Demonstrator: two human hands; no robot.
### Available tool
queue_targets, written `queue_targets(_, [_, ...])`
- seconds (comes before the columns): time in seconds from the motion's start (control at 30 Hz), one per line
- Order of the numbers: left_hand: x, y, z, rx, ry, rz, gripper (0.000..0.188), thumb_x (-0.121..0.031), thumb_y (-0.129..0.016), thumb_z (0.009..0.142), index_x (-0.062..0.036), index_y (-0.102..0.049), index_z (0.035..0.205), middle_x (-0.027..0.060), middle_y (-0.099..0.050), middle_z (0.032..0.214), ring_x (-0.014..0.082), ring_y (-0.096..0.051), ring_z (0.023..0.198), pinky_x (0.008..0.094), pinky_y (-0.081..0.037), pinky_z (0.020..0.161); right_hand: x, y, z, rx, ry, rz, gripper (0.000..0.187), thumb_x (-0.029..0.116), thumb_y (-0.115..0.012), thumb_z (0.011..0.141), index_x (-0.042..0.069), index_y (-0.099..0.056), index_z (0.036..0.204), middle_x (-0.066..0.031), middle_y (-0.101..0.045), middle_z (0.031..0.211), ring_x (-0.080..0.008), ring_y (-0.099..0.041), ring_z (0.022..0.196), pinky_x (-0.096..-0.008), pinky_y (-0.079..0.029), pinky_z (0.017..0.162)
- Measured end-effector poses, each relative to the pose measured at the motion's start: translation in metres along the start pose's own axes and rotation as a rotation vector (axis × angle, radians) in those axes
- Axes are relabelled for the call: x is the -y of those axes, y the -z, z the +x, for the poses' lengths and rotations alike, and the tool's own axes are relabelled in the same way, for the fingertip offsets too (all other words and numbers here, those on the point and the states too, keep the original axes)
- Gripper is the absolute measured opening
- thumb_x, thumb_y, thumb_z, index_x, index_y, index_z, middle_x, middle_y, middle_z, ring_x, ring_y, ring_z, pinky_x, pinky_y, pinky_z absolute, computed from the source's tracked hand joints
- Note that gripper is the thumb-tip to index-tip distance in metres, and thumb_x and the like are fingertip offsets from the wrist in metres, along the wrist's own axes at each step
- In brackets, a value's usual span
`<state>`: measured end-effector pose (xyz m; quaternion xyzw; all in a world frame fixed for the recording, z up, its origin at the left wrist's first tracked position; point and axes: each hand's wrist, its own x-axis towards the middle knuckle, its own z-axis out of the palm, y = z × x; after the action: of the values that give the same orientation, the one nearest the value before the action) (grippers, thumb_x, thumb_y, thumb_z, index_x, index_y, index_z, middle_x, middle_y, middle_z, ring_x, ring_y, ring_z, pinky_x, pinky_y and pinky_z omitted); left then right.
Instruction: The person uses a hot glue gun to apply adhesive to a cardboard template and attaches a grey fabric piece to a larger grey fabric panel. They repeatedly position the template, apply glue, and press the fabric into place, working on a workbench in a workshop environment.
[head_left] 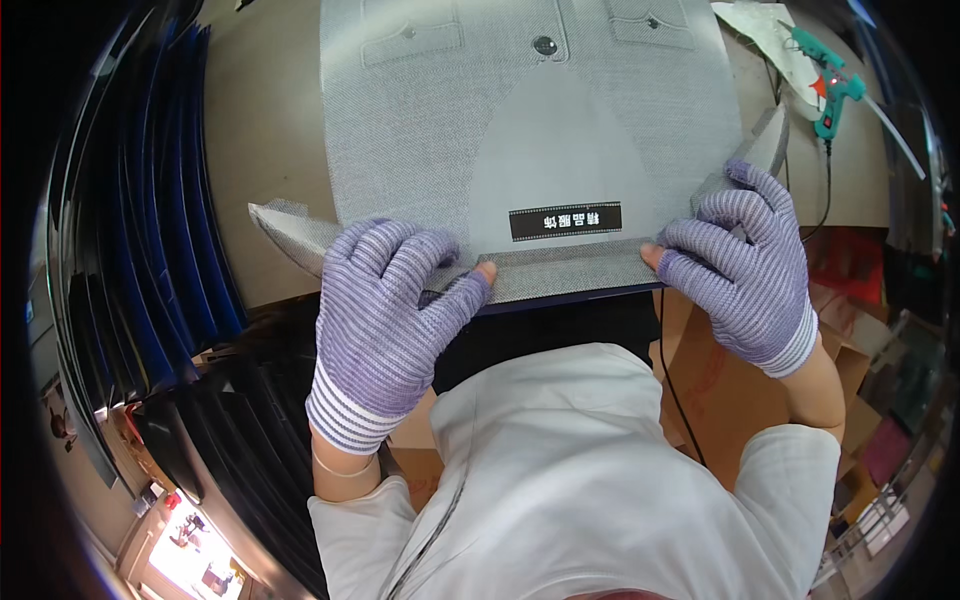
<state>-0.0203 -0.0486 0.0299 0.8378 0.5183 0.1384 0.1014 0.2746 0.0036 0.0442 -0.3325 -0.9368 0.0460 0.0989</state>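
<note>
A grey, denim-look printed cover sheet [400,130] lies on the table, with drawn pockets and a button at its far side. A black label [567,221] sits near its front, just behind a folded-over strip [570,275] along the near edge. Both hands wear purple-striped gloves with bare thumb tips. My left hand [380,310] has its fingers curled over the near left corner, thumb on the strip. My right hand [745,260] grips the near right corner likewise, index finger bent toward a loose flap [768,145]. Another loose flap [295,235] sticks out left.
A teal glue gun [832,95] with a glue stick and cord lies at the far right beside a white cloth-like piece [765,40]. Dark blue panels [170,200] stand stacked at left, with black ones [250,460] below. Cardboard boxes [715,390] are under the table at right.
</note>
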Motion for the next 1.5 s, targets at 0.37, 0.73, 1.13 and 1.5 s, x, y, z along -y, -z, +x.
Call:
queue_targets(0.37, [-0.004,-0.003,0.001,0.003,0.007,0.006,0.024,-0.019,-0.081,0.065,-0.0197,-0.077,0.088,0.0061,-0.063,0.095,0.0278,-0.059,0.100,0.0544,-0.039,0.107,-0.001,0.003,0.003,0.086,0.029,-0.024,0.023,0.017,-0.072,0.072,0.019,-0.074,0.095,0.0007,-0.067,0.090,-0.0222,-0.058,0.085,-0.0557,-0.044,0.101])
queue_targets(0.73, [-0.014,-0.006,0.003,-0.031,0.060,0.021,0.026,-0.023,-0.083,0.062,-0.0173,-0.073,0.086,0.0060,-0.062,0.091,0.0271,-0.060,0.095,0.0611,-0.034,0.109,0.021,-0.011,0.003,-0.084,0.077,0.087,0.034,0.011,-0.071,0.079,0.017,-0.073,0.112,0.0030,-0.072,0.087,-0.0169,-0.064,0.083,-0.0571,-0.041,0.102])
queue_targets(1.13, [-0.012,-0.010,0.004,-0.031,0.054,0.070,0.013,-0.023,-0.080,0.070,-0.0216,-0.074,0.082,0.0030,-0.063,0.084,0.0244,-0.060,0.091,0.0646,-0.035,0.106,0.036,-0.037,0.044,-0.129,0.174,0.234,0.031,0.018,-0.071,0.080,0.017,-0.073,0.111,0.0050,-0.072,0.091,-0.0119,-0.064,0.091,-0.0486,-0.045,0.090])
queue_targets(1.5, [-0.019,-0.009,0.004,-0.019,0.145,0.025,0.024,-0.024,-0.081,0.066,-0.0264,-0.075,0.089,0.0017,-0.061,0.090,0.0237,-0.060,0.094,0.0590,-0.032,0.113,0.001,-0.004,0.006,-0.013,0.128,0.071,0.029,0.012,-0.075,0.077,0.016,-0.074,0.105,0.0012,-0.070,0.084,-0.0130,-0.064,0.088,-0.0563,-0.043,0.097])
